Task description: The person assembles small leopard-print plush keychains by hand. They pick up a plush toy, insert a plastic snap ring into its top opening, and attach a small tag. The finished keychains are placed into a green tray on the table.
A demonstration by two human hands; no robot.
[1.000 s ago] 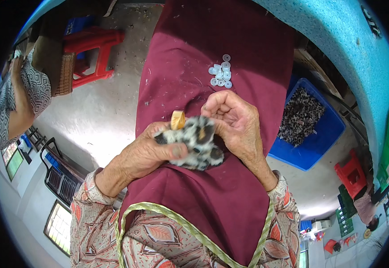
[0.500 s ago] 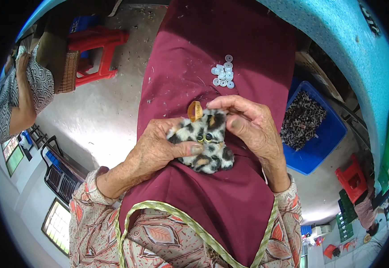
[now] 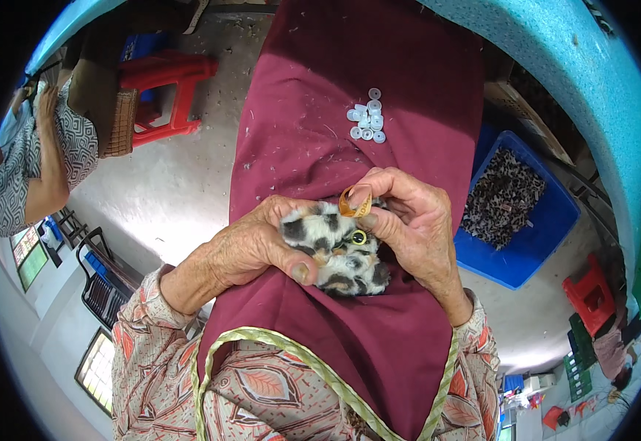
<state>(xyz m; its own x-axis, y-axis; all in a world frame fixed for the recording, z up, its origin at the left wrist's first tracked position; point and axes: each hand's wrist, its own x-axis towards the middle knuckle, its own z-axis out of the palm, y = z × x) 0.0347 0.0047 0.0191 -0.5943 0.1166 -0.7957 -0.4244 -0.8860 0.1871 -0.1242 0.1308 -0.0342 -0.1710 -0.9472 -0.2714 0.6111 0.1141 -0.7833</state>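
Observation:
A small spotted plush toy in white, black and tan fur lies over my lap. My left hand grips its left side, thumb across the front and fingers behind. One round yellow-rimmed eye with a dark middle faces up. From the toy's top edge stands a golden-yellow ribbon loop. My right hand is closed on the toy's upper right, with thumb and forefinger at the loop; its other fingers are partly hidden behind. Beyond, several translucent plastic washers lie clustered on the maroon apron.
At right on the floor stands a blue bin holding spotted plush pieces. A red stool is at far left, near a seated person in patterned clothes. A light-blue speckled surface curves along the upper right.
My right thumb and fingers have moved in onto the ribbon loop and the toy's upper edge. The toy has turned and tilted; one eye now shows instead of two. My left thumb has shifted lower.

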